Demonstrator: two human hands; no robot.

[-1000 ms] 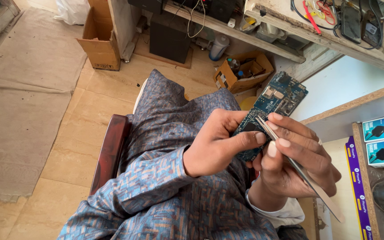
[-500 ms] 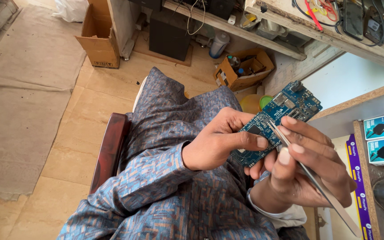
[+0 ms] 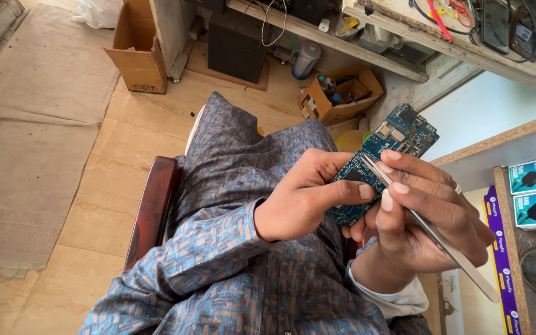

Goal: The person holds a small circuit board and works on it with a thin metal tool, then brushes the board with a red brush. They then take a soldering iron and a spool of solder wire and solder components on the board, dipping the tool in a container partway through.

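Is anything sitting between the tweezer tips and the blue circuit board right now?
Nothing visible does. The right hand holds the thin metal tweezers with their tips already on the face of the blue circuit board. The left hand grips the board's lower edge, its thumb just beside the tips, not over them.

We see both hands raised together over the lap, meeting at the blue circuit board (image 3: 387, 158), our one landmark. The left hand (image 3: 308, 198) comes in from the left of the board, wrist bent, fingers curled, its thumb lying flat across the board's lower face and pressing there. The left forearm, in a patterned blue sleeve, slants down away from the board toward the bottom left. The right hand (image 3: 426, 217) sits to the right of and below the board, fingers bent close, pinching a pair of metal tweezers (image 3: 432, 232) whose tips meet the board. Its wrist, with a pale cuff, lies below the board.
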